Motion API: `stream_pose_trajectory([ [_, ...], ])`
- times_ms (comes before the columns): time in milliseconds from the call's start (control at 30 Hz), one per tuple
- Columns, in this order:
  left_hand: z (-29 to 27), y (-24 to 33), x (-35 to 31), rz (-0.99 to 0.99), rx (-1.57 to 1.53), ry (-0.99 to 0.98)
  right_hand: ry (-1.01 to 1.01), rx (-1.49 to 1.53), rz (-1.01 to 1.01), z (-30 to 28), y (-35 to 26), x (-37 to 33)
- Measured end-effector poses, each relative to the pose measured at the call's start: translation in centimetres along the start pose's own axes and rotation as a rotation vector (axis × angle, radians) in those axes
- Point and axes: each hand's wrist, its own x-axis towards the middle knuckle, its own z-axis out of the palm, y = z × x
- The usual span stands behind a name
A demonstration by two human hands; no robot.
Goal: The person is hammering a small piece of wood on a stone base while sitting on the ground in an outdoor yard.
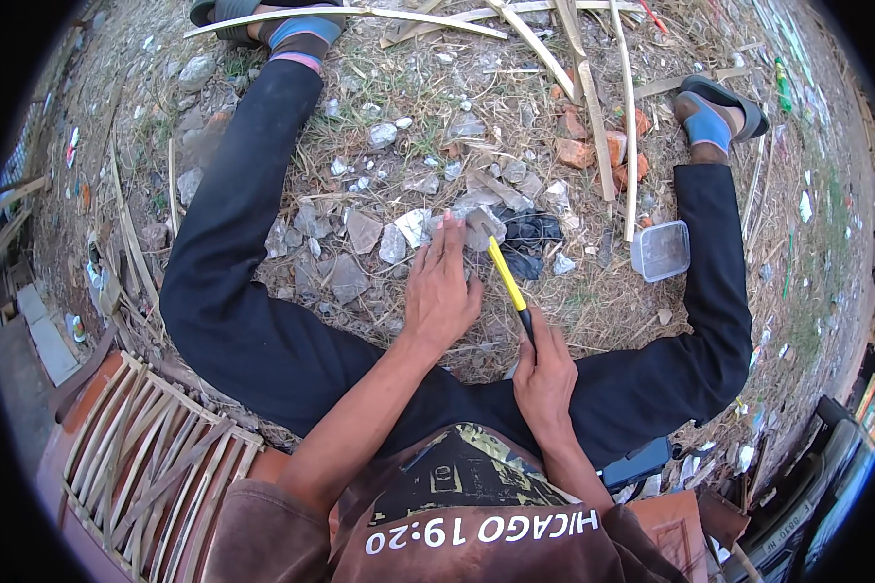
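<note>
My right hand [544, 374] is wrapped round the black grip of a hammer [507, 277] with a yellow shaft. Its grey head lies over the grey stones just right of my left fingertips. My left hand [442, 291] reaches forward, fingers stretched out and lying on the stones, the thumb apart. A pale stone [413, 226] is beside its fingertips. What lies directly under those fingers is hidden. Several broken grey stones [348, 279] are scattered to the left. Crumpled black plastic [527, 238] lies right of the hammer head.
A clear plastic tub [660, 252] is beside my right shin. Orange brick pieces [574, 153] and long wooden strips [627, 117] lie farther off. My outstretched legs [233, 253] frame the dry grass. At the lower left is a slatted wooden frame [156, 466]; a parked vehicle [812, 486] stands lower right.
</note>
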Motion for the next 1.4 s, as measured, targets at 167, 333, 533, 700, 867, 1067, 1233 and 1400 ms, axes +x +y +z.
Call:
stream_pose_trajectory([
  [167,0.3,-0.3,-0.2,0.052,0.004,0.044,0.059,0.080,-0.030,-1.2,-1.0,0.1],
  [333,-0.1,-0.2,-0.1,0.088,0.034,0.035,0.048,0.055,-0.011,-1.2,-0.7,0.4],
  [533,-0.3,0.1,0.0,0.073,0.022,0.033,0.014,0.024,0.012,-0.3,0.1,0.0],
  [700,-0.2,0.2,0.0,0.083,0.055,0.051,0.052,0.069,-0.004,-0.9,-0.7,0.3],
  [867,0.0,0.1,0.1,0.081,0.076,0.045,0.008,0.040,0.020,-0.6,-0.3,-0.1],
  [1067,0.0,0.1,0.1,0.072,0.090,0.048,0.045,0.043,-0.016,0.4,0.4,-0.4],
  [1233,0.1,-0.1,0.0,0.082,0.074,0.068,0.055,0.092,-0.006,-0.5,-0.2,-0.2],
  [1400,-0.1,0.4,0.3,0.047,0.054,0.038,0.025,0.036,0.025,0.0,0.4,-0.1],
])
